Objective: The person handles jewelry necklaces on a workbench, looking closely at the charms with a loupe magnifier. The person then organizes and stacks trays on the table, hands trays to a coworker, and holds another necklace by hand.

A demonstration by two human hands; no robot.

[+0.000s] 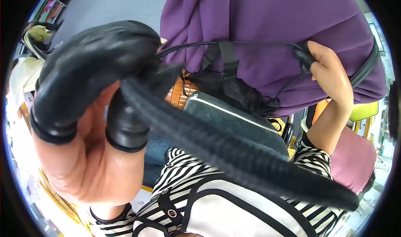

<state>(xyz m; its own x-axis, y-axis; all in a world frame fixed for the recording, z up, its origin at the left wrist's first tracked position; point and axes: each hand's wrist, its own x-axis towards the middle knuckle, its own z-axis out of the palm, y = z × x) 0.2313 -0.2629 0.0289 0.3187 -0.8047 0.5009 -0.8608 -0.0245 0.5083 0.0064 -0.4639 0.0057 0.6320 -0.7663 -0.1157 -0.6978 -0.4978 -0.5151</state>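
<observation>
My left hand (pixel 90 162) is close to the camera, with glossy black finger cots (pixel 100 49) over several fingertips. Its thumb and fingers are pinched on one end of a black cord (pixel 250 43). From that pinch a thick, ribbed black strip (pixel 217 143), blurred, slants down to the right. The thin cord runs across to my right hand (pixel 330 74), whose fingers are closed on a thicker black wrapped part of it. A loop of cord hangs below that hand, before the purple fabric. Exactly what the left fingertips press on is hidden.
Purple fabric (pixel 288 16) fills the upper right, with a black strap and buckle (pixel 229 66) hanging against it. A dark zippered pouch (pixel 234 116) lies below, beside an orange-brown woven item (pixel 181 91). A grey surface (pixel 108 5) extends at upper left. A pink cushion-like shape (pixel 355 157) is at right.
</observation>
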